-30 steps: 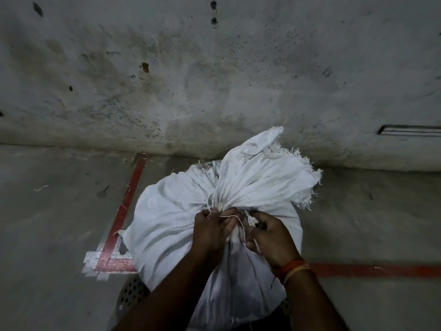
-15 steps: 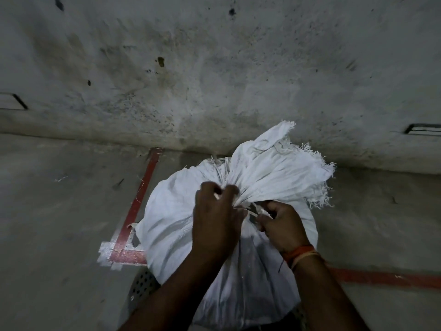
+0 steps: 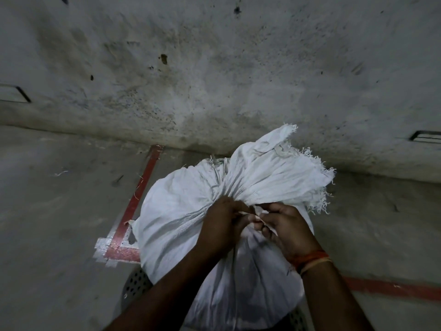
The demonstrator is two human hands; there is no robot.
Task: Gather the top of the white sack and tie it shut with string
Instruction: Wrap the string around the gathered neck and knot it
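Note:
A full white sack [image 3: 176, 211] stands upright in front of me, its top bunched into a neck with the frayed flap [image 3: 286, 173] spreading up and to the right. My left hand [image 3: 224, 225] and my right hand [image 3: 286, 228] are closed side by side at the neck, fingers facing each other. Short pale bits of string [image 3: 259, 215] show between the fingertips of both hands; the rest of the string is hidden under the fingers. An orange band is on my right wrist.
A stained concrete wall [image 3: 214, 80] rises just behind the sack. Red floor tape [image 3: 140, 194] runs along the left of the sack and turns right under it. A perforated dark base [image 3: 134, 283] shows beneath the sack. Bare concrete floor lies on both sides.
My left hand has slid from over the neck to its left side, and both hands now meet fingertip to fingertip on the string. The view has shifted slightly.

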